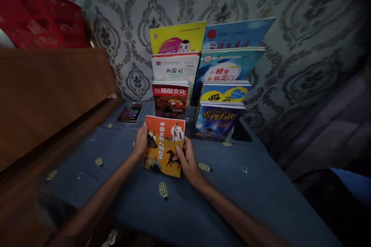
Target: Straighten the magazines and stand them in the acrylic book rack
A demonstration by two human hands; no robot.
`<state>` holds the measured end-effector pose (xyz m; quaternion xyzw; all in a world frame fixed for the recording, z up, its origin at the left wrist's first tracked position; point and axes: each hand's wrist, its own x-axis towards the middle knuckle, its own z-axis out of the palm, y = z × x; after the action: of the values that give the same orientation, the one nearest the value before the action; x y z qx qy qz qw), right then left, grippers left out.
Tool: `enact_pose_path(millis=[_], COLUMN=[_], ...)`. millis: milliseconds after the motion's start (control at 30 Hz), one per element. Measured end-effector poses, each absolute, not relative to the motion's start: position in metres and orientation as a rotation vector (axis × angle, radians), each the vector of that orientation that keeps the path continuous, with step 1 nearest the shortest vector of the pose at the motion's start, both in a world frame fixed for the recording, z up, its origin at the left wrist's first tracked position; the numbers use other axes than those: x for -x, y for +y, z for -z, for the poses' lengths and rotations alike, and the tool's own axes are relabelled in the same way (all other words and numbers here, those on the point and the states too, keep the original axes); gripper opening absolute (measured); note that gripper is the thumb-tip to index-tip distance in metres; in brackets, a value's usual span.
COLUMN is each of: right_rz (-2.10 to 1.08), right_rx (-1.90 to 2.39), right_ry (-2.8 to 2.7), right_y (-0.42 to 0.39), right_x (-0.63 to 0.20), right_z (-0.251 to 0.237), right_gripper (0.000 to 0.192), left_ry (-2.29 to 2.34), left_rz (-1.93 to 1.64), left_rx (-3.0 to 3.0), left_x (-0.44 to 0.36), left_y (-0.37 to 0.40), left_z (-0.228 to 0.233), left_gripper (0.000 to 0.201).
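An orange book (164, 146) with white lettering, a horse and robed figures on its cover is held upright between my two hands. My left hand (141, 142) grips its left edge; my right hand (188, 157) grips the right edge with the thumb on the cover. Just behind it stands a red-topped book (171, 100) in the left column of a stepped book stand. Behind that are a white book (176, 70) and a yellow book (178, 38). The right column holds a dark blue book (218, 121), a yellow-and-blue book (226, 92), a teal book (232, 65) and a blue book (237, 34).
A blue cloth with pineapple prints covers the table (185, 208). A phone-like item (129, 113) lies near the wall at left, and a dark flat object (242, 131) lies right of the stand. A wooden cabinet (55, 96) with a red basket (43, 17) on top borders the left side.
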<state>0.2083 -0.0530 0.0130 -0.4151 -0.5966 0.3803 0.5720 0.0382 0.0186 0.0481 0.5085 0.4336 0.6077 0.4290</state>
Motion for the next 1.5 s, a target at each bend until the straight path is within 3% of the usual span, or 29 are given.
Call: enact_pose_path(millis=[167, 333, 467, 633, 767, 1033, 1300, 1500], right_rz=[-1.082, -1.26, -1.242, -0.883, -0.67, -0.825, -0.914, -0.91], right_rx=[0.855, 0.917, 0.996, 1.202, 1.279, 1.239, 1.14, 1.112], right_ry=[-1.379, -1.191, -1.268, -1.539, -1.681, -1.572, -1.496, -1.485], right_y=[-0.064, -0.056, -0.045, -0.04, -0.038, -0.038, -0.042, -0.045], right_x=[-0.205, -0.208, -0.215, -0.227, -0.238, -0.248, -0.247, -0.247], right_z=[-0.02, -0.004, 0.018, 0.024, 0.021, 0.023, 0.017, 0.013], right_gripper=[0.034, 0.042, 0.033, 0.02, 0.022, 0.031, 0.029, 0.03], left_ry=[1.015, 1.029, 1.12, 1.252, 1.222, 1.264, 1.262, 1.303], left_rz=[-1.034, -0.6, -0.55, -0.562, -0.422, -0.276, -0.171, -0.073], left_rx=[-1.355, -1.707, -2.07, -2.422, -2.705, -2.924, -2.971, -2.939], left_x=[-0.017, -0.003, -0.007, -0.013, -0.02, -0.034, -0.04, -0.044], left_y=[0.036, 0.051, 0.058, 0.039, 0.002, -0.046, -0.049, -0.046], left_z=[-0.063, -0.063, -0.045, -0.031, -0.034, -0.013, -0.019, -0.034], left_gripper=[0.063, 0.052, 0.048, 0.023, 0.025, 0.053, 0.033, 0.03])
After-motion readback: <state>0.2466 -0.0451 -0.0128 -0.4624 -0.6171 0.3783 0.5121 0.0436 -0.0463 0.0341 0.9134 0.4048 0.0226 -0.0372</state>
